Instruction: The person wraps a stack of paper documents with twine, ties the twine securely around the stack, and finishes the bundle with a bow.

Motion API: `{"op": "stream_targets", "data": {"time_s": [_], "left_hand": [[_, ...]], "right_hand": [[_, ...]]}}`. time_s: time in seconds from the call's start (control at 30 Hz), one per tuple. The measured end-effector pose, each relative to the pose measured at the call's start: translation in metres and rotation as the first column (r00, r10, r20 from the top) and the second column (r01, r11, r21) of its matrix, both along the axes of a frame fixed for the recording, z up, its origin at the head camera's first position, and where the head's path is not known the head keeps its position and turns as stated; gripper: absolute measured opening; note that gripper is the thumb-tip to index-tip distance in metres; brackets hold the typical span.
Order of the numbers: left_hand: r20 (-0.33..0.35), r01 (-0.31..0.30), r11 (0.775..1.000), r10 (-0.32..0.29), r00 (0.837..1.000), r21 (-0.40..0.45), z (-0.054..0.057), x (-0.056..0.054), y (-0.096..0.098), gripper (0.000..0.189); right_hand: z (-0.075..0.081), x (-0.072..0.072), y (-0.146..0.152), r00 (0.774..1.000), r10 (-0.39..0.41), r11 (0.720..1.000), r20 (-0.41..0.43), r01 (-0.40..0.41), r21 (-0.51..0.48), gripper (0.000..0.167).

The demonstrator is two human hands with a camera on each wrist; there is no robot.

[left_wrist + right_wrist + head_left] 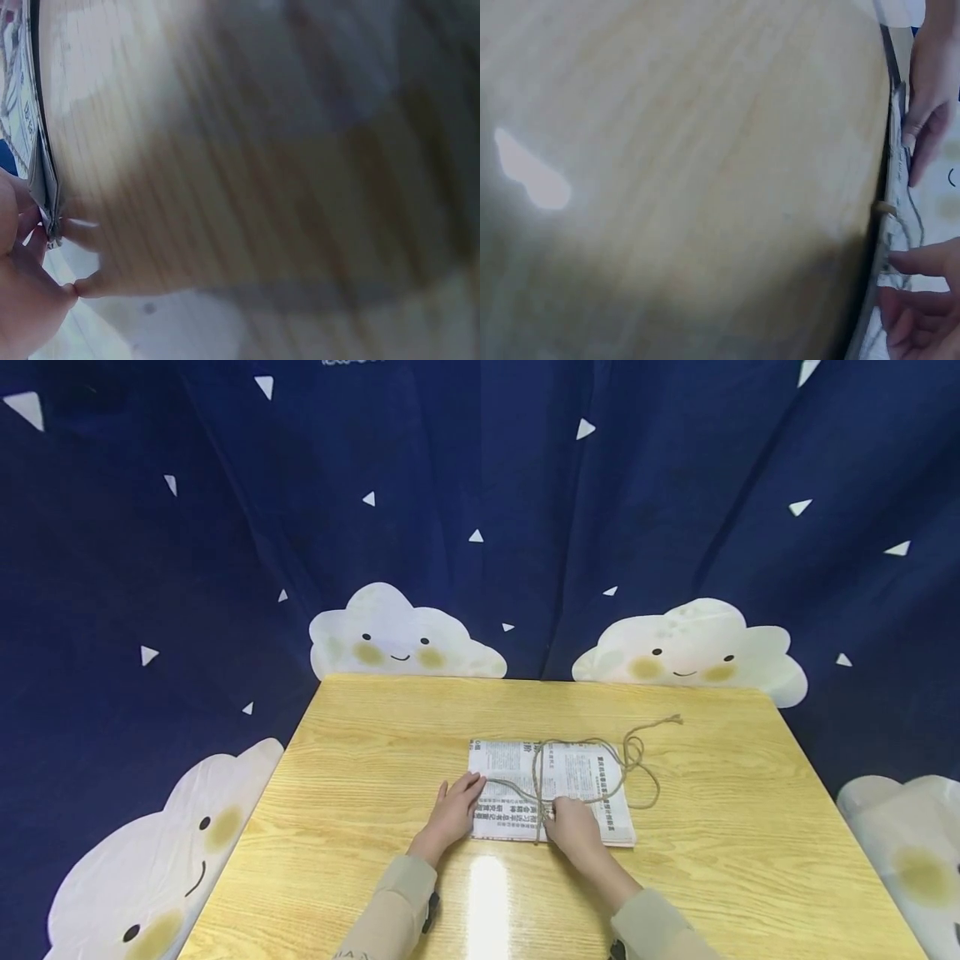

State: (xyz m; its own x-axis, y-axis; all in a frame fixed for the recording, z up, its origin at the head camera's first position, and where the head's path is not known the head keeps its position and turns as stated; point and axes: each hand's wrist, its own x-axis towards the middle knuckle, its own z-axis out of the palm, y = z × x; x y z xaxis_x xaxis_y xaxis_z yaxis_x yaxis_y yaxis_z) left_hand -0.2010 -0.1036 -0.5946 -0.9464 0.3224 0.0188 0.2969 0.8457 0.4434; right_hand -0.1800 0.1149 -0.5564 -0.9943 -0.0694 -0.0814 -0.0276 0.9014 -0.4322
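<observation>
A flat stack of folded newspaper (502, 760) lies on the table with thin brown twine (537, 777) looped and crossed over its top. At the stack's left edge rests my left hand (453, 810), fingers extended forward and fingertips right beside one stretch of twine. My right hand (576, 831) is over the front middle of the stack, fingers curled, pinching the twine close to the crossing. In the right wrist view, the right hand's thumb and fingers (922, 259) show at the paper's edge. Most of the pinched part is hidden by the hand.
The wooden table (360, 743) extends around the stack, with a bright reflection near the front. A loose coil of twine trails off the stack's right side, its frayed end (675, 719) lying toward the back. A dark blue curtain (517, 468) with smiling clouds hangs behind.
</observation>
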Motion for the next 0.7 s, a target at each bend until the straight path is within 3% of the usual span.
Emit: {"op": "stream_targets", "data": {"time_s": [0.2,0.3,0.43,0.7], "left_hand": [[0.002,-0.009,1.000,0.009,1.000,0.006,0.002,0.001,0.002,0.042],[0.000,-0.007,1.000,0.007,1.000,0.002,0.001,0.001,0.002,0.042],[-0.003,-0.003,1.000,0.003,1.000,-0.007,0.000,0.001,0.003,0.042],[-0.030,-0.013,1.000,0.013,0.999,-0.004,-0.001,0.000,0.003,0.041]], "right_hand": [[-0.014,0.002,0.000,0.995,-0.017,0.999,-0.098,0.014,-0.031,0.007],[-0.017,0.003,0.003,0.995,-0.027,0.998,-0.091,0.022,-0.051,0.013],[-0.012,0.007,0.009,1.000,-0.019,0.996,0.001,0.019,-0.091,0.027],[0.008,0.019,0.029,0.987,0.071,0.985,0.144,-0.046,-0.168,0.029]]}}
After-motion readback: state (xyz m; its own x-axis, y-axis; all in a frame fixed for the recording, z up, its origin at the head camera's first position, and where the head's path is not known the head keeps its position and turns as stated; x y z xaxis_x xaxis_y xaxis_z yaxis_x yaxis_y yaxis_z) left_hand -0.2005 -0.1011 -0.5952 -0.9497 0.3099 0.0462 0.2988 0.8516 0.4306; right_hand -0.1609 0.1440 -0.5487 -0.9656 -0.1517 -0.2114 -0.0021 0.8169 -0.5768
